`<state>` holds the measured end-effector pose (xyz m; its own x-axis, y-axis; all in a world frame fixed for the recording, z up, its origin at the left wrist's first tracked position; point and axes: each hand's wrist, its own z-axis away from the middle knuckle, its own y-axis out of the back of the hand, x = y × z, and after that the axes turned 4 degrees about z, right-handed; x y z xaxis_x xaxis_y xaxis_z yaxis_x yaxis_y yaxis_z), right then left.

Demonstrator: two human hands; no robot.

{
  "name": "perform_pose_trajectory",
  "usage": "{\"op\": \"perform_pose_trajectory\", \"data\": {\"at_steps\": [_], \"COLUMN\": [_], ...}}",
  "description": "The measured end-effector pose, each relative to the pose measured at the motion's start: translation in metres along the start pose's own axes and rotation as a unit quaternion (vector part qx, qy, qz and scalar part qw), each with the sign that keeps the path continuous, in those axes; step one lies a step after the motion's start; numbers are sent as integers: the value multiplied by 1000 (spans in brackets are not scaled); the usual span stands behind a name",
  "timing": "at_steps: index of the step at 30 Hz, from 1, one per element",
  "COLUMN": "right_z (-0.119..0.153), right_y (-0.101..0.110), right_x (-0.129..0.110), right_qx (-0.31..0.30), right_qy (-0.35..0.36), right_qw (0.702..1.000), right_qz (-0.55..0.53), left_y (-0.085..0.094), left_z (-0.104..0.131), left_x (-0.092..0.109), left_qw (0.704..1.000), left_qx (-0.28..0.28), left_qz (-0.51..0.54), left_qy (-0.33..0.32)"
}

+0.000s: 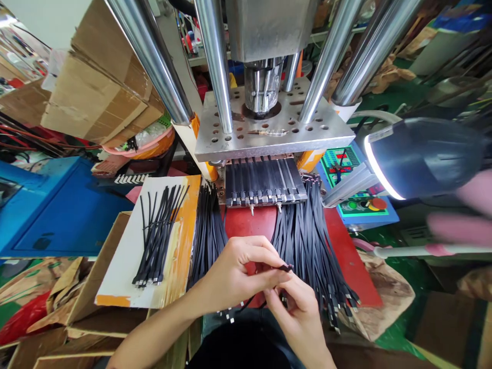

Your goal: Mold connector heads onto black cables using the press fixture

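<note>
My left hand (234,271) is closed in a pinch, with the dark tip of a black flat cable (285,268) showing past its fingertips. Against it, my right hand (300,307) is curled with thumb and forefinger on the same cable, most of which the fingers hide. Beyond the hands, a dark fixture block (265,177) under the press plate (269,138) carries a row of black cables, their metal plugs along its front edge. Loose cable bundles hang on both sides, the right bundle (307,241) and the left bundle (209,225).
A white board (126,246) at the left bears a tied cable bunch (159,236). To the right are a lit lamp (418,156) and a control box (365,212) with buttons. Steel columns (215,61) rise around the press. Cardboard boxes (100,77) stand at left.
</note>
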<state>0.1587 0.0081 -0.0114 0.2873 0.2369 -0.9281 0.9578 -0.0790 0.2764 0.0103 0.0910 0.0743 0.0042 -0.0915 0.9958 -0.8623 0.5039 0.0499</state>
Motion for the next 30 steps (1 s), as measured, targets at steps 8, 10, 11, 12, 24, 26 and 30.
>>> {"op": "perform_pose_trajectory", "data": {"at_steps": [8, 10, 11, 12, 24, 26, 30], "right_z": [-4, -39, -62, -87, -262, -263, -258], "right_y": [39, 69, 83, 95, 94, 93, 93], "right_x": [-6, -9, -8, -5, 54, 55, 61], "right_qx": [-217, -213, -197, -177, -212, -199, -145], "right_qy": [-45, -28, -21, -9, 11, 33, 68], "right_qw": [975, 975, 977, 980, 975, 975, 978], "right_qz": [27, 61, 78, 91, 69, 97, 135], "left_y": [30, 37, 39, 40, 34, 32, 27], "left_z": [-87, -119, -135, -150, -116, -109, -111], "left_x": [-17, -33, -41, -48, -59, -60, -63], "left_qw": [990, 981, 975, 969, 897, 855, 805], "left_qx": [109, 114, 116, 119, -13, -65, -94], "left_qz": [-77, -149, -183, -212, -417, -489, -553], "left_qy": [-49, -58, -51, -37, -146, -159, -193]}}
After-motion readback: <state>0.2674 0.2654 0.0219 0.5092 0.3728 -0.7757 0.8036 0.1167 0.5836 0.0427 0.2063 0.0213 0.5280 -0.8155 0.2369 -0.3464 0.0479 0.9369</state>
